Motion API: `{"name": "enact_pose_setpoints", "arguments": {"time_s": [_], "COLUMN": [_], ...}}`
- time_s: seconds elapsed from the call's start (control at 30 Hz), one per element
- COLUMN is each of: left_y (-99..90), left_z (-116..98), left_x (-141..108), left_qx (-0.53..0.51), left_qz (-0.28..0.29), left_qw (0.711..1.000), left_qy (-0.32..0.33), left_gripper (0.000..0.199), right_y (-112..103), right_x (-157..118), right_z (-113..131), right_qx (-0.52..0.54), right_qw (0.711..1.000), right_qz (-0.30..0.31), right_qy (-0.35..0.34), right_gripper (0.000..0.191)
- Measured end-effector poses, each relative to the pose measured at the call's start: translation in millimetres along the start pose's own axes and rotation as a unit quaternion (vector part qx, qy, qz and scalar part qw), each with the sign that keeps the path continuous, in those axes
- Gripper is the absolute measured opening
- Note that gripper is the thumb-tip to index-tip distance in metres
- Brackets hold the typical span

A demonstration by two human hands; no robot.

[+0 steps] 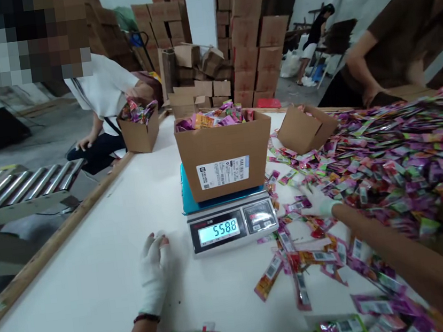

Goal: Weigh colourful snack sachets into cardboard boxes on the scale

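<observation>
A cardboard box (223,152) full of small colourful packets stands on a digital scale (233,229) whose display reads 558.8. My left hand (155,271), in a white glove with bare fingertips, rests on the white table (98,278) left of the scale, fingers apart, holding nothing. To the right of the scale, my right hand (314,201), also gloved, reaches to the edge of the packet pile (395,166); its fingers are blurred, and whether they hold a packet cannot be made out.
A tilted open box (301,130) lies against the pile. At the far left, a person in white (102,83) is beside a filled box (140,133). Another person (396,42) leans over the pile. A roller conveyor (26,187) stands at left; stacked cartons (250,38) stand behind.
</observation>
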State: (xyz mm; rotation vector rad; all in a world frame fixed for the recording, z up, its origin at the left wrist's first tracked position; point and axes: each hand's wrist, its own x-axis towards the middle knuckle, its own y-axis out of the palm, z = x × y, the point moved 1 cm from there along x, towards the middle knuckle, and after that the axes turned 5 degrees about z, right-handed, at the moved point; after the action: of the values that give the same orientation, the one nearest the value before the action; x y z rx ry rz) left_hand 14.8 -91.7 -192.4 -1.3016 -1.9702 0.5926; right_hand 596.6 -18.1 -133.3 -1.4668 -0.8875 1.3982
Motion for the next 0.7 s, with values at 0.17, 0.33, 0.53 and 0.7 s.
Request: {"name": "enact_pose_setpoints", "arguments": {"time_s": [0.17,0.33,0.53,0.7], "left_y": [1.3,2.4,-0.6,-29.3], "left_z": [4.7,9.3,4.9,-39.2], "left_x": [0.5,0.2,4.2,38.1], "left_qx": [0.006,-0.004,-0.042,-0.088], "left_qz": [0.001,0.009,0.021,-0.005], "left_qw": [1.000,1.000,0.998,0.995], "left_qy": [0.013,0.015,-0.030,-0.043], "left_gripper": [0.050,0.049,0.042,0.040], "right_y": [20.1,-9.0,-45.8,-74.5], "right_x": [-5.5,-9.8,-19.3,-22.8], "right_z": [-3.5,-10.0,-12.9,-10.2], "right_qx": [0.021,0.009,-0.007,-0.005], "right_qw": [0.999,0.999,0.997,0.996], "right_qz": [0.006,0.030,0.050,0.032], "right_qy": [-0.023,-0.038,-0.065,-0.088], "right_gripper": [0.060,0.053,0.045,0.041]}}
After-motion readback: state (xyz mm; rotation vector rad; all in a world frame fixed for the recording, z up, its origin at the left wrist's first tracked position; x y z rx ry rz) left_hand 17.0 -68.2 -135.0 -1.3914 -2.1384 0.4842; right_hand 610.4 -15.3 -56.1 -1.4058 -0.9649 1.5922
